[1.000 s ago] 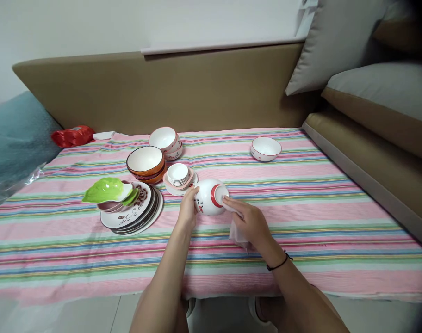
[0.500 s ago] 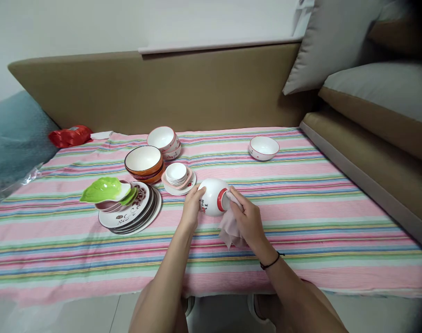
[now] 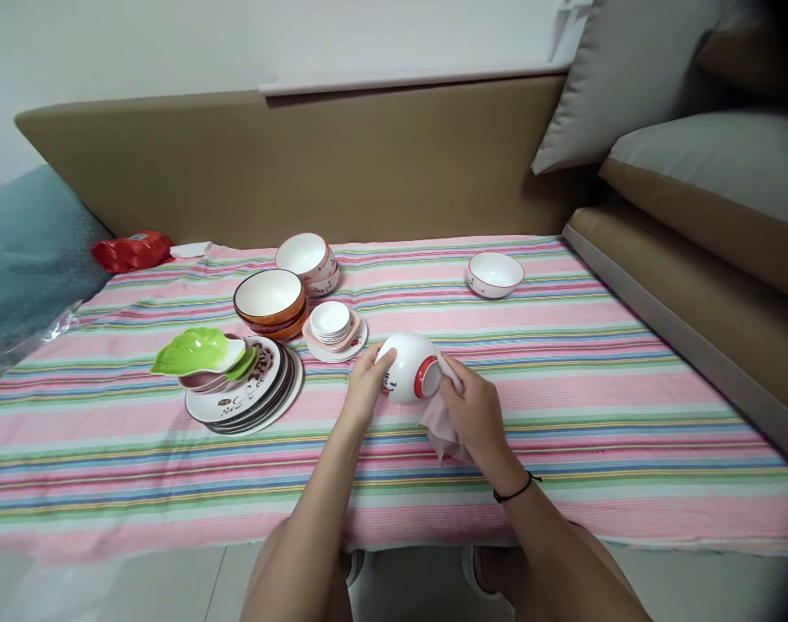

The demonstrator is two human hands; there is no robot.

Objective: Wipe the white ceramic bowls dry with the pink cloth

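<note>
White bowl gripped by left hand, right hand clutching cloth, striped tablecloth, tan sofa

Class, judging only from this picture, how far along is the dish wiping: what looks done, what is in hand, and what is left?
Possibly done: one white bowl stands alone at the far right of the striped cloth. In hand: the left hand holds a white bowl with a red foot ring tilted, while the right hand presses a pale rag to it. Seemingly left: the stacked bowls, small saucers and plates on the left.
</note>
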